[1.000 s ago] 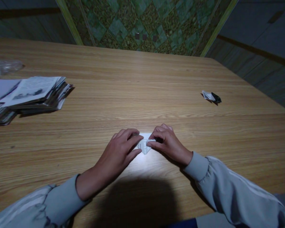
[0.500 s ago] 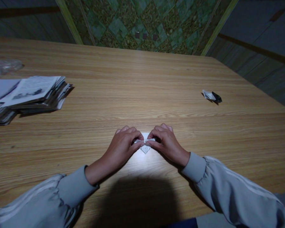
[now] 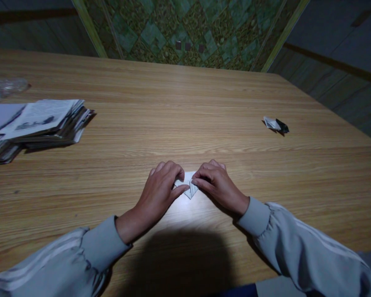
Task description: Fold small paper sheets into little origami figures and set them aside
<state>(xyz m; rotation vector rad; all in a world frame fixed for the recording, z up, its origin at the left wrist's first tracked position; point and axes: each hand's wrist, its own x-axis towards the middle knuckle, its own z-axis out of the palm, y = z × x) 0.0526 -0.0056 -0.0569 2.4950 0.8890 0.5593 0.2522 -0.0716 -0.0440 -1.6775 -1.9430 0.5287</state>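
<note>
1. The paper [image 3: 187, 177] is small, white and folded, with a straight far edge and a point turned toward me; faint print shows on its near part, and a crease runs down to the point.
2. It lies on the table [image 3: 173, 111], in the near middle, between my two hands.
3. My left hand [image 3: 160, 185] has thumb and forefinger spread apart, the thumb tip at the paper's middle, the curled forefinger by its far left part.
4. My right hand [image 3: 214, 181] has thumb and forefinger together, pinched on the paper's right side, covering that corner.
5. To the left, well apart from my hand, sits a stack [image 3: 49, 119] of printed sheets, its right edges uneven; clear plastic [image 3: 8, 87] lies beyond it.
6. To the far right, two small folded pieces, one white [image 3: 270, 123] and one dark [image 3: 282, 126], lie touching.
7. Bare wood stretches ahead of my fingers to the table's far edge, near the patterned wall [image 3: 185, 24]; the right edge slants away beyond the folded pieces.
</note>
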